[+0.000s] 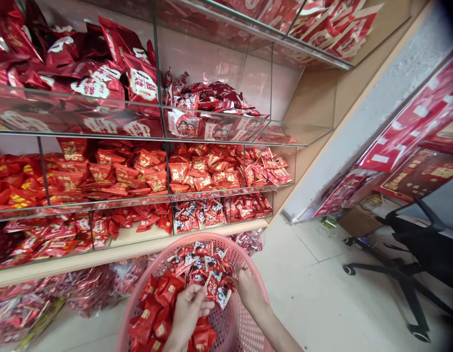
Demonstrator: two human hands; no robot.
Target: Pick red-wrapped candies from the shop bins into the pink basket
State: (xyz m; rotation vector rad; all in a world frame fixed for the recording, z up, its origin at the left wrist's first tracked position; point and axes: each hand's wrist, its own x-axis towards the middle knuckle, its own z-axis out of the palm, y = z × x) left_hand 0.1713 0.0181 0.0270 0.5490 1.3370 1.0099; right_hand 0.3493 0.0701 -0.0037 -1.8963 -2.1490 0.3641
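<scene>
Where left fingers (197, 292) curl and right fingers (241, 277) blur, a printed packet (218, 290) lies between — grip (either hand's) unclear.

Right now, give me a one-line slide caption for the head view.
Both hands over a pink basket of red packets, in front of stocked shelves.

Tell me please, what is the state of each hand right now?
Left hand: loosely curled beside the red printed packets; any grip cannot be told.
Right hand: fingers curled, blurred, beside the same packets; any grip cannot be told.
</scene>
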